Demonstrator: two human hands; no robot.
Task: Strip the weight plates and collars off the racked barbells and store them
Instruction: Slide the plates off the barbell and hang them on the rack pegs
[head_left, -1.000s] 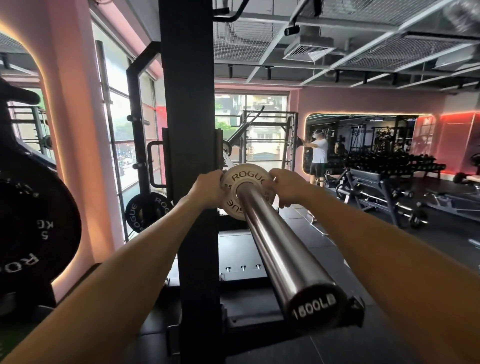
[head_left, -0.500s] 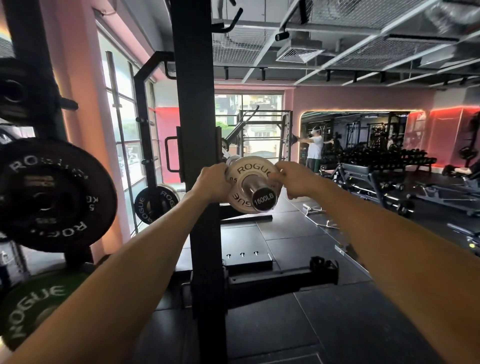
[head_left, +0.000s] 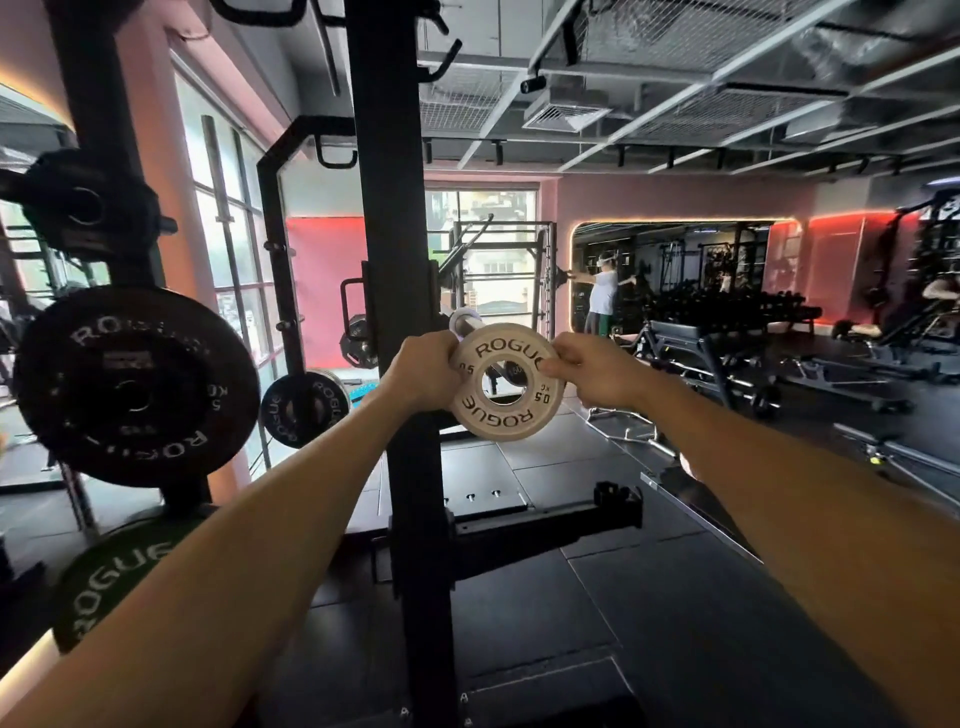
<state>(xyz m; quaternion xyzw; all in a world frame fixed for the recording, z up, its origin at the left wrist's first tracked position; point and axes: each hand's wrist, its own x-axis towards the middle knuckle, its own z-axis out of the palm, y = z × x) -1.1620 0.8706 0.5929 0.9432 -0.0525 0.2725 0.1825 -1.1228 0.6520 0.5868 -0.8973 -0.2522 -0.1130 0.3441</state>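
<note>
A small white 0.5 kg Rogue plate (head_left: 506, 415) hangs in the air at arm's length, clear of the bar. My left hand (head_left: 423, 371) grips its left edge and my right hand (head_left: 592, 371) pinches its right edge. The steel barbell sleeve (head_left: 467, 323) shows just behind the plate's top left, and its end is visible through the plate's hole. The black rack upright (head_left: 389, 208) stands directly behind my left hand.
On storage pegs at the left hang a black 5 kg plate (head_left: 136, 385), a smaller black plate (head_left: 85, 205) above it and a green plate (head_left: 111, 577) below. Another black plate (head_left: 301, 410) hangs further back. A person (head_left: 602, 296) stands by the mirror; benches and dumbbell racks fill the right.
The white plate has slid along the sleeve toward me and come off its end; both hands now hold it free. The camera has backed away from the bar.
</note>
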